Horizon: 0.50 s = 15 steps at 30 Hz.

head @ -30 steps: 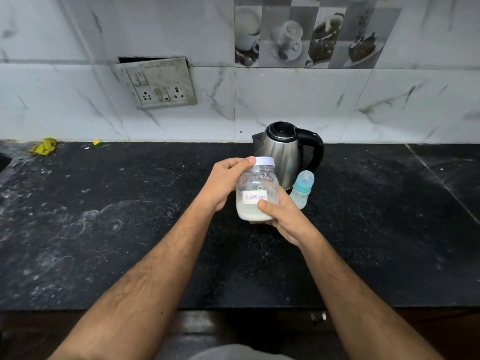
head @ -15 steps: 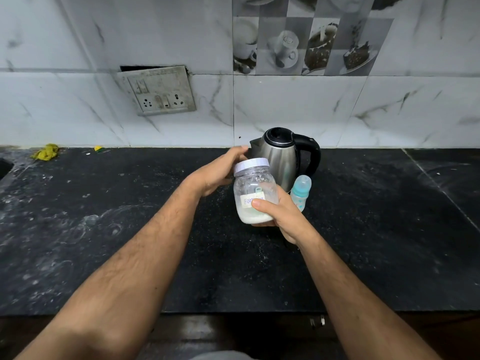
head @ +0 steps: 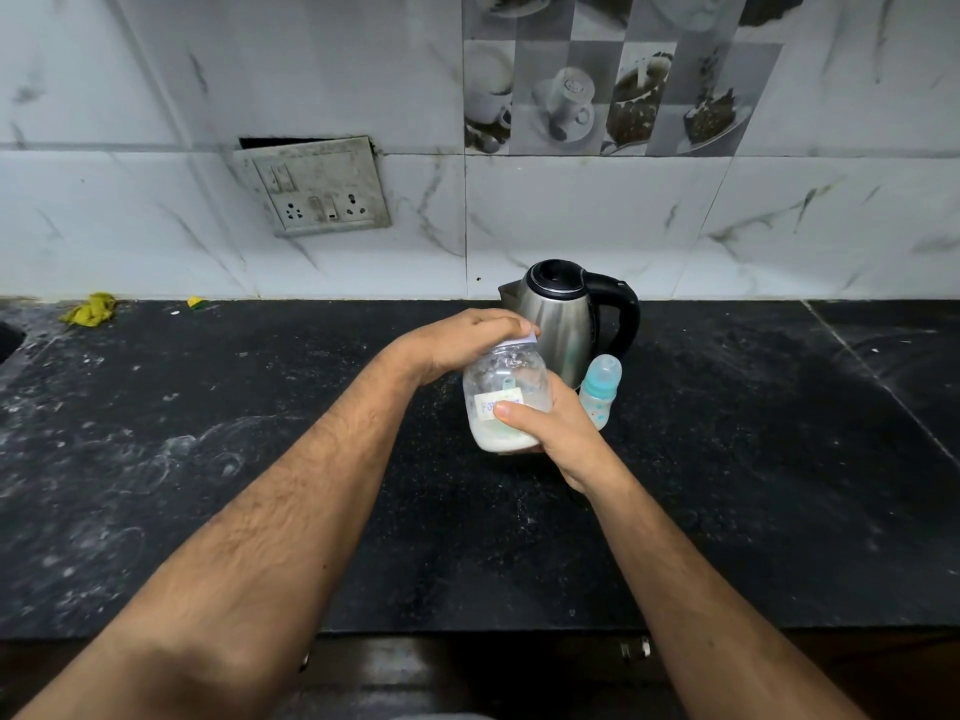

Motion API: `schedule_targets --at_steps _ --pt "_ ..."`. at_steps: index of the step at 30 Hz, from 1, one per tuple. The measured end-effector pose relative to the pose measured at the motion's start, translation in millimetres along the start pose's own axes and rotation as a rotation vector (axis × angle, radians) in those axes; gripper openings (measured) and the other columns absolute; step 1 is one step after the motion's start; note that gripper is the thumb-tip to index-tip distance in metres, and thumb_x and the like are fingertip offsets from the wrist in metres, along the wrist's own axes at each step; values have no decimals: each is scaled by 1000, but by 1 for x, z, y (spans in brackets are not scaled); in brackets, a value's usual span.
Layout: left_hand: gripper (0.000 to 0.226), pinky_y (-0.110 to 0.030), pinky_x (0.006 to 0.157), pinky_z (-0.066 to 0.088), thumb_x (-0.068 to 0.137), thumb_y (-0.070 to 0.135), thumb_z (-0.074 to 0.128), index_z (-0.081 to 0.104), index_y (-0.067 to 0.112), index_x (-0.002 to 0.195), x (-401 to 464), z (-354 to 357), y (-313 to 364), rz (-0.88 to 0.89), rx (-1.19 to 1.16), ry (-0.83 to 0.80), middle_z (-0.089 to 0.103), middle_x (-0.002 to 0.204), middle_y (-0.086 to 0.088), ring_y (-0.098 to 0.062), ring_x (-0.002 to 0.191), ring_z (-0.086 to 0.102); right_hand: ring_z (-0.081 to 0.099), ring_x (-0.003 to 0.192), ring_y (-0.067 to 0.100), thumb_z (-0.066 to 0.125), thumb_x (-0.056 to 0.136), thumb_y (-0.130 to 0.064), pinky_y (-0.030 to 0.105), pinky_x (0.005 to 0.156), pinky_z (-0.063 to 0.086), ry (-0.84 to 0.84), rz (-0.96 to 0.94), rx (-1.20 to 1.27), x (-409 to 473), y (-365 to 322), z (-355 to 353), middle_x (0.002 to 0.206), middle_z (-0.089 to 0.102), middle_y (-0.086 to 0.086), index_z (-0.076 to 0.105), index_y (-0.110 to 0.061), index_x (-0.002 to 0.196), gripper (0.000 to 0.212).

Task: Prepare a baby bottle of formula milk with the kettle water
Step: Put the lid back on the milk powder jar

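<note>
A clear formula jar (head: 506,387) with a paper label and white powder in its bottom is held just above the black counter (head: 727,459). My right hand (head: 550,428) grips the jar's body from the right. My left hand (head: 462,340) is closed over its white lid, which is mostly hidden. Behind the jar stands a steel kettle (head: 563,314) with a black handle. A small baby bottle (head: 600,389) with a blue cap stands upright to the kettle's front right.
A tilted wall socket plate (head: 314,187) hangs on the marble tiles. Yellow scraps (head: 91,309) lie at the counter's far left by a sink edge (head: 10,340). The counter surface is dusty and stained.
My left hand moved from the side of the lid to on top of it and closed over it. The jar stayed in my right hand.
</note>
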<state>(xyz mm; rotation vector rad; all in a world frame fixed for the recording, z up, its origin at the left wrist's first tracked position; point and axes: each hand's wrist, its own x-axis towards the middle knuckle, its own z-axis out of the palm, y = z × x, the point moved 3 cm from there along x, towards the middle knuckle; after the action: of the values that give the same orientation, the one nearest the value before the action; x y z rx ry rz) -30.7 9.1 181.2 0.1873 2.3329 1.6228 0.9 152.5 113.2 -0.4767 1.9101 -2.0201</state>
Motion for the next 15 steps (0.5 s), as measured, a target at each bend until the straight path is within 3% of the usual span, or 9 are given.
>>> schedule_targets --at_steps 3,5,9,11,13,15 --pt "30 -28 90 53 84 37 58 70 26 109 1 0 -3 2 28 27 70 109 3 -12 101 66 69 104 17 83 64 -38 37 90 55 57 -11 -115 3 1 0 111 73 3 60 -16 122 66" --pt "25 -30 91 52 91 32 59 69 23 113 1 0 -6 0 25 27 70 112 -1 -15 103 65 69 105 19 83 67 -35 42 94 55 54 -13 -128 3 1 1 111 73 4 60 -16 121 62" --pt "30 -30 89 55 91 26 60 68 16 118 -6 -3 -5 52 -119 10 71 113 -9 -15 99 68 68 103 19 76 70 -33 38 84 58 -70 40 79 -1 -5 3 111 71 4 60 -18 122 57" --pt "35 -34 94 53 86 27 60 67 14 118 -8 -5 -6 78 -254 -17 68 119 -17 -20 102 66 69 100 21 77 68 -35 44 75 61 -142 109 217 -4 -6 3 109 72 3 59 -21 123 59" --pt "35 -34 92 53 85 27 61 67 14 117 -10 -9 -9 112 -325 -2 68 116 -15 -20 101 65 69 101 23 83 65 -37 46 74 61 -154 125 265 -4 -5 2 111 71 5 57 -19 125 68" --pt "33 -31 89 54 83 28 68 67 16 114 -11 -15 -16 125 -341 92 68 113 -7 -16 98 64 67 103 22 82 65 -34 40 74 61 -101 101 238 -2 -5 1 114 69 7 55 -14 130 73"
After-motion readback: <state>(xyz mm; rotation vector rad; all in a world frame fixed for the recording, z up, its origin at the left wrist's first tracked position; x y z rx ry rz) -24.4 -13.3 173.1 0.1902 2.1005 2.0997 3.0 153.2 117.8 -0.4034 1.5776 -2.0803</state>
